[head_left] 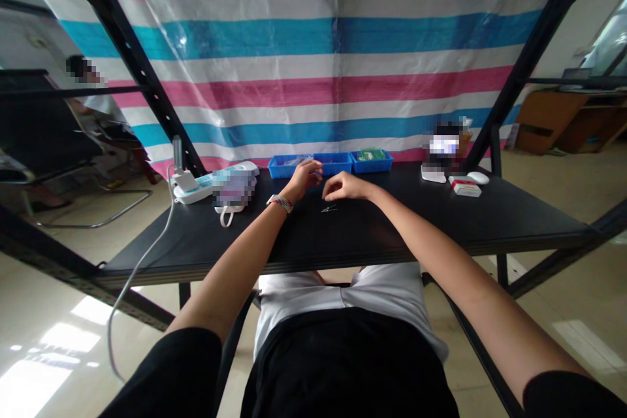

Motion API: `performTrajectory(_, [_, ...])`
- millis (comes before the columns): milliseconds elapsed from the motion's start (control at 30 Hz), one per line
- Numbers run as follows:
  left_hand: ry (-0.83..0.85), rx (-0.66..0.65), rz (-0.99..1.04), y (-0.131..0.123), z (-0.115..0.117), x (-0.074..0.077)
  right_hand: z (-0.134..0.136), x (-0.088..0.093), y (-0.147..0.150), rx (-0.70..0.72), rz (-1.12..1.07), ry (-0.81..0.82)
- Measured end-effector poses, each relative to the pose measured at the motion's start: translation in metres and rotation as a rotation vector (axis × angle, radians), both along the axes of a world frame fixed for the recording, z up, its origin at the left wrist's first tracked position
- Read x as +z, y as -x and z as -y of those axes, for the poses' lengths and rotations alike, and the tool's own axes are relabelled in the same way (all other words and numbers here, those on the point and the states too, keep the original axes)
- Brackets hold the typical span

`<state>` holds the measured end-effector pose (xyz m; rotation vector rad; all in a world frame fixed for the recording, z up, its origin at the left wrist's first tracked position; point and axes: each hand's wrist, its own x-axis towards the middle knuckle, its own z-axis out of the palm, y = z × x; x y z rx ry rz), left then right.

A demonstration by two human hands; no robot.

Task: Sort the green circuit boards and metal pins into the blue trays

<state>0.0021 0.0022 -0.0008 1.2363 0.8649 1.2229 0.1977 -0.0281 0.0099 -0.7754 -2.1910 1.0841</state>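
My left hand [304, 179], with a braided band at its wrist, is raised just in front of the blue trays. Its fingers are loosely bent and a little apart, and nothing shows in them. Close by on the right, my right hand [345, 187] points down and left toward the tabletop, fingers bent together at the tips. Whatever it may pinch is too small to make out. Below the hands, a few thin pale pieces [329, 209] lie on the black table [372, 228]. Behind them stand a blue tray [333, 163] with clear items and another blue tray [373, 168] holding green pieces.
A white power strip [196, 191] with a grey cable and a blurred pouch [234, 191] lie at the left. To the right are a phone on a stand [434, 173], a red-and-white box [465, 187] and a white mouse [478, 177]. A striped sheet [313, 46] hangs behind.
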Motion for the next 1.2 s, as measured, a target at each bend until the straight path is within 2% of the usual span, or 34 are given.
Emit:
performTrajectory(67, [0.008, 0.004, -0.006, -0.001, 0.002, 0.002, 0.007, 0.001, 0.001, 0.106, 0.095, 0.005])
performTrajectory(133, [0.016, 0.007, -0.012, -0.001, 0.004, 0.004, 0.01, 0.001, 0.002, 0.148, 0.151, -0.008])
performTrajectory(333, [0.028, 0.004, -0.026, -0.002, 0.007, 0.006, 0.005, -0.007, 0.003, 0.098, 0.186, -0.096])
performTrajectory(767, [0.032, -0.022, -0.034, -0.001, 0.0, 0.001, 0.008, -0.005, 0.006, 0.043, 0.175, -0.089])
performTrajectory(967, [0.01, -0.048, -0.022, 0.001, -0.005, -0.004, 0.001, -0.006, 0.006, 0.005, 0.014, -0.15])
performTrajectory(1067, [0.009, -0.079, -0.045, 0.001, -0.006, -0.005, -0.003, -0.004, 0.005, -0.112, -0.164, -0.133])
performTrajectory(1200, [0.028, -0.117, -0.102, 0.0, -0.003, -0.003, -0.008, -0.003, 0.001, -0.278, -0.39, -0.017])
